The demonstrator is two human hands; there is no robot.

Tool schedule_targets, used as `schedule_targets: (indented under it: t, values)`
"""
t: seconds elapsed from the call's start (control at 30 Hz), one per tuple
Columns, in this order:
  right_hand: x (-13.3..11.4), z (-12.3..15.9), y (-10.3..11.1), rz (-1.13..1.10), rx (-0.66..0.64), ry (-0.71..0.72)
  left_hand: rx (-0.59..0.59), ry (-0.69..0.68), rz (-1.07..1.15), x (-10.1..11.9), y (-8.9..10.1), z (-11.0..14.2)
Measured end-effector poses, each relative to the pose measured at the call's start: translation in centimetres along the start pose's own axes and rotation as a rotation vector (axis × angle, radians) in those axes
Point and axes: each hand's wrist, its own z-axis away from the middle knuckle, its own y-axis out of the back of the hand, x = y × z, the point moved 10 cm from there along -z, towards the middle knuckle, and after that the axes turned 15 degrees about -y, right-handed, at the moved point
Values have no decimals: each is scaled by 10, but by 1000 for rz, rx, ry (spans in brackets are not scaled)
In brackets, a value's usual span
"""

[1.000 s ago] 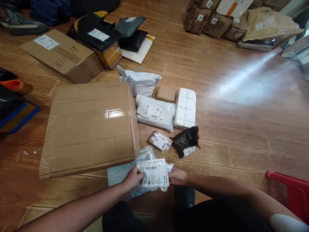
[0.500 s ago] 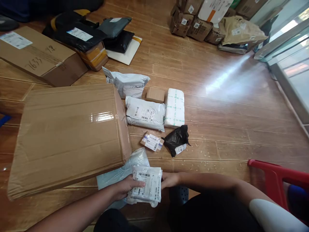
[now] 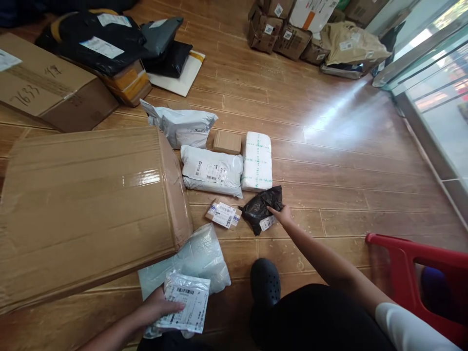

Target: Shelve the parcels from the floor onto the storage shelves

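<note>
My left hand [image 3: 159,306] is closed round the edge of a white labelled parcel [image 3: 190,302], thumb on top of its printed label. Below and behind that parcel lies a pale plastic mailer bag [image 3: 206,258], against the large cardboard box. My right hand [image 3: 283,215] reaches forward and grips the right side of a black plastic parcel [image 3: 258,207], thumb on top and the other fingers partly hidden. The black parcel rests on the floor, its small white tag facing up. Just left of it sits a small labelled carton [image 3: 224,213].
The large cardboard box [image 3: 87,195] fills the left. A white mailer [image 3: 212,170], a small brown box [image 3: 227,142] and a white wrapped pack [image 3: 257,161] lie ahead. More boxes [image 3: 263,31] stand at the back. A red stool [image 3: 405,263] is at right, my shoe [image 3: 265,280] below.
My right hand has left the white labelled parcel and moved forward onto the black plastic parcel. My left hand has shifted left and down with the white parcel. The view has turned slightly right.
</note>
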Motion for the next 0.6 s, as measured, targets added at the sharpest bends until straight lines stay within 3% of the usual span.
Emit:
schedule_targets:
  t: [0.1,0.2,0.27,0.33,0.37,0.43,0.5,0.57,0.6]
  values:
    - [-3,-7,-3,-31,-84,40,-5,0,12,5,-6,-1]
    - [-26,2,21,-63,-65,130,23,-16,22,17,-2,-4]
    - [-45,24,43,-87,-10,205,43,-29,25,23,4,-5]
    - [-69,64,55,-37,42,340,52,-31,21,24,10,-7]
    - [-81,90,51,33,43,435,63,-29,14,24,13,-8]
    - [-104,156,16,390,-3,756,89,-17,-9,20,17,-9]
    - [-100,205,-32,660,-225,904,98,-16,-20,18,17,-9]
    - [-95,233,-55,682,-432,991,88,-36,-13,18,12,-7]
    - [-98,232,-52,619,-453,995,78,-45,-3,19,9,-5]
